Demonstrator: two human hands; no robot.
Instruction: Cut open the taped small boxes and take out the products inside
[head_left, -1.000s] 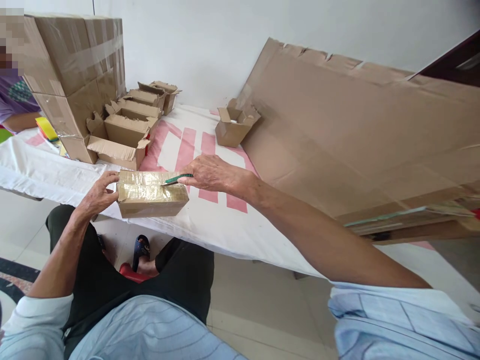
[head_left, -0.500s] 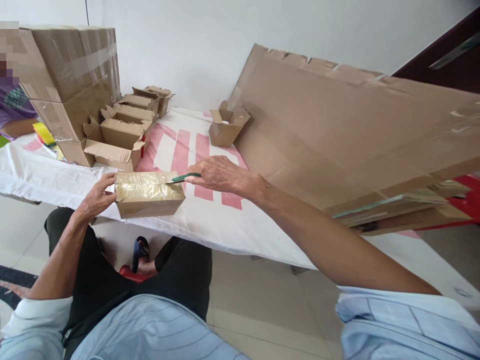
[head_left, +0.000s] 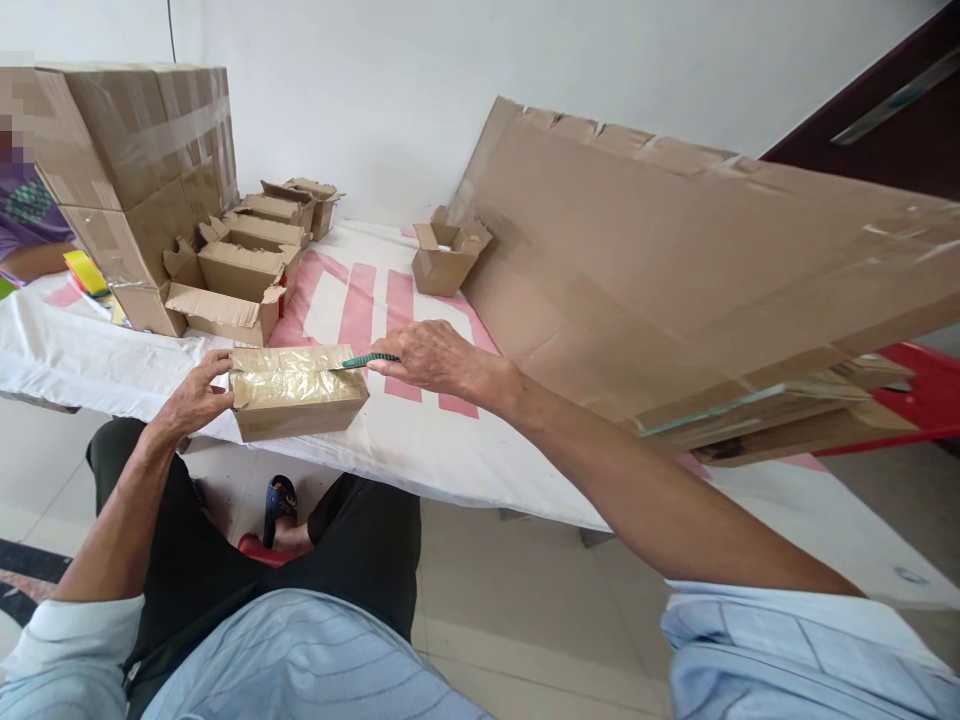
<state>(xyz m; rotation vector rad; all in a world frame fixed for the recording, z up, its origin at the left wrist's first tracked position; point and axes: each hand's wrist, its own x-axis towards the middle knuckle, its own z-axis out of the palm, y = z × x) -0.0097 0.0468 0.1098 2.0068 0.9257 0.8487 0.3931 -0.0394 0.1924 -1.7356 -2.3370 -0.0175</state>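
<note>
The left hand (head_left: 193, 395) is gripping one end of a taped box (head_left: 300, 418), its fingers bending against that end; the box is resting on the cloth-covered tabletop (head_left: 465, 465), between the two hands' fingers. The right hand's (head_left: 431, 355) fingers are closing around a green-handled tool (head_left: 373, 358), its tip meeting the tape just beyond them. Pressing too hard could be driving the tip deep, while a loose left hold could be letting the box skid.

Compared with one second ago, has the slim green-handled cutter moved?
Yes, rightward: judged against the taped brown cardboard box, the green-handled cutter in the right hand is now nearer the box's right end.
</note>
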